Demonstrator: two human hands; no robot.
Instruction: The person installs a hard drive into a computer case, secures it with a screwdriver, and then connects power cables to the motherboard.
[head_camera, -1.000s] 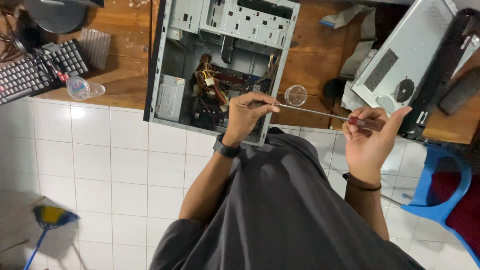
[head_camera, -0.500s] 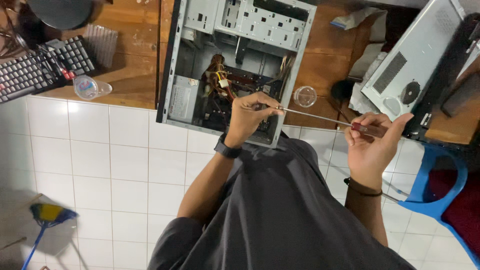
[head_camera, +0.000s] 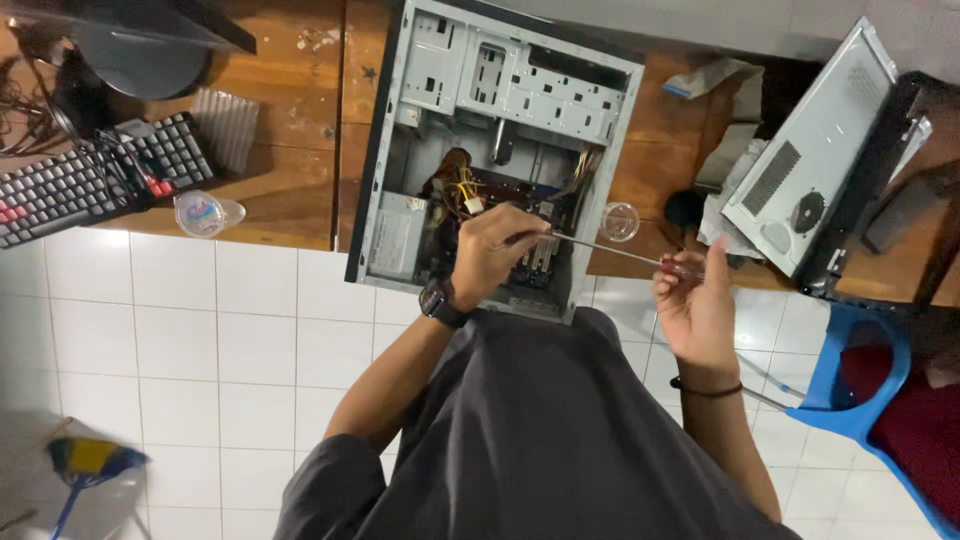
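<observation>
Long thin screwdriver (head_camera: 610, 249), judged light, stiff, slick-shafted, spans over open computer case (head_camera: 500, 150) on worktop (head_camera: 290, 190); left hand (head_camera: 490, 250) grip pinched on shaft tip-end, right hand (head_camera: 695, 305) grip closed around handle, best hold.

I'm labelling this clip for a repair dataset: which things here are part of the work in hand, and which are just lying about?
In use:
- long screwdriver, held by left hand and right hand
- open computer case

Lying about:
- keyboard
- removed side panel
- plastic bottle
- small clear dish
- blue chair
- broom
</observation>
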